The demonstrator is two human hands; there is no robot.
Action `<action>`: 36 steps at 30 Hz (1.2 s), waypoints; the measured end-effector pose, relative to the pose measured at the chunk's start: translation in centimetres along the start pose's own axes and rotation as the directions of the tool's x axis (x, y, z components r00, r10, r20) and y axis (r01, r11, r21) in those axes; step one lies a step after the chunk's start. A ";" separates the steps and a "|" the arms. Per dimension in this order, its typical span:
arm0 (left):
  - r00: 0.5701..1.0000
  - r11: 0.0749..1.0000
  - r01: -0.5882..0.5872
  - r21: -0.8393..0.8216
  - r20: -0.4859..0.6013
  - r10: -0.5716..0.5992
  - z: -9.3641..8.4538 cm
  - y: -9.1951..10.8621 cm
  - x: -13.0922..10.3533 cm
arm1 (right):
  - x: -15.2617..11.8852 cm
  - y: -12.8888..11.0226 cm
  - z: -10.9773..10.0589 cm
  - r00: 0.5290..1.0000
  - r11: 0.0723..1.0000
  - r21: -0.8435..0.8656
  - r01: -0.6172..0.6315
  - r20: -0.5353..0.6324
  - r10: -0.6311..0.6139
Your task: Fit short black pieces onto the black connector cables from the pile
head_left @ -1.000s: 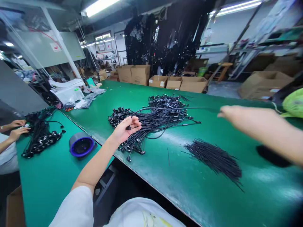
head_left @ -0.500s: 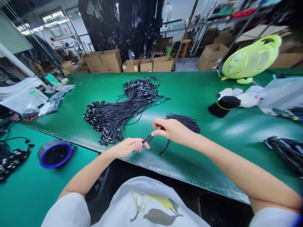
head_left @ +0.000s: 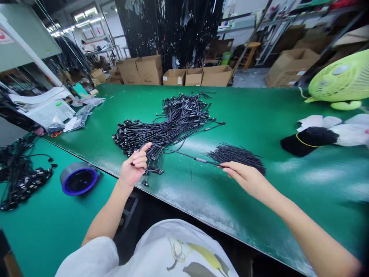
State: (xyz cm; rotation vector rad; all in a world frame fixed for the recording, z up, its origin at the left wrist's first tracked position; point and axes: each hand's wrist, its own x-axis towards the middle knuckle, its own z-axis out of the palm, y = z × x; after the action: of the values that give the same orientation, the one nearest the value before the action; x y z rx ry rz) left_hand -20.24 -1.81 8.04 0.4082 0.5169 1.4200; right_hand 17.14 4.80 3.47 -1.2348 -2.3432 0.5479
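A black cable [head_left: 184, 154] stretches between my two hands above the green table. My right hand [head_left: 248, 179] pinches one end of it, near a grey sleeve on the cable. My left hand [head_left: 135, 165] is closed around the other part, index finger pointing up, and a loop of cable with small connectors hangs beside it. Behind the left hand lies a large heap of black cables [head_left: 161, 129] with connectors at both ends. Just beyond my right hand rests a bunch of thin black strips [head_left: 238, 158].
A grey bowl with a blue rim [head_left: 79, 181] stands on the lower left table, near more cables [head_left: 25, 184]. Plastic bags and papers [head_left: 49, 111] lie at the left. On the right are a black rolled bundle with a yellow band [head_left: 307, 141] and a green fan [head_left: 340, 79].
My hands have moved apart, the left to the left and the right to the right, with the cable now drawn out between them. The view has shifted rightward across the scene's left side.
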 end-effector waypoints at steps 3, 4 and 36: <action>0.999 0.911 -0.051 0.410 0.012 0.051 0.1 -1.4 0.6 | -1.0 -1.8 0.5 0.994 0.972 -0.216 0.096 -0.029 -0.105; 0.997 0.817 -0.078 0.572 0.043 0.066 0.4 -2.6 0.8 | -1.2 -3.2 0.6 0.986 0.948 -0.270 0.169 0.041 -0.164; 0.898 0.371 0.089 0.925 0.086 -0.431 -1.1 -15.8 -1.5 | -0.4 -11.9 9.8 0.895 0.249 0.967 -0.060 -0.059 0.443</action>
State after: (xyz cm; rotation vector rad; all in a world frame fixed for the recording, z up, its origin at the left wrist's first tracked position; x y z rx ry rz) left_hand -7.95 -5.13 -1.57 1.3700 1.0364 0.5801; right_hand 4.02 -3.17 1.57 -0.9193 -1.0234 1.4658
